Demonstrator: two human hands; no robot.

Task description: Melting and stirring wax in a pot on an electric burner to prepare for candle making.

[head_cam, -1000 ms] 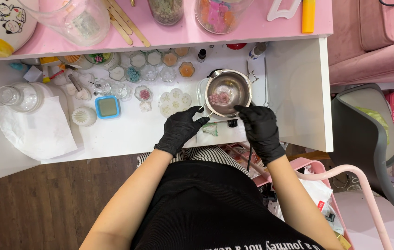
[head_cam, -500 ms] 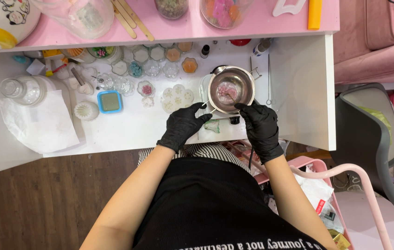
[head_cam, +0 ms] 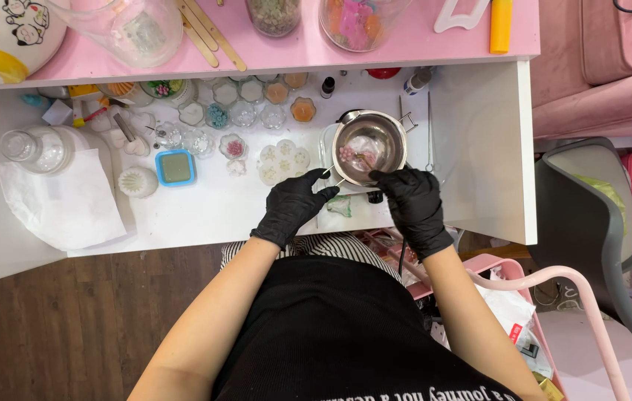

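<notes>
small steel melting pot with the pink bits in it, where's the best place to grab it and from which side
Probably by the thin wire handle at the near-left rim of the small round steel pot, coming from the person's side, where the black-gloved left hand already pinches it. The bowl is smooth and round, likely harder to grip. The black-gloved right hand steadies the near rim.

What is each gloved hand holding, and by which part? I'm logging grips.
The left hand pinches the thin handle of the steel pot. The right hand holds a thin stirring stick by its upper end.

pot point(head_cam: 369, 145) on desk point(head_cam: 204, 212), jars behind (mould point(head_cam: 282, 159) to its left)
</notes>
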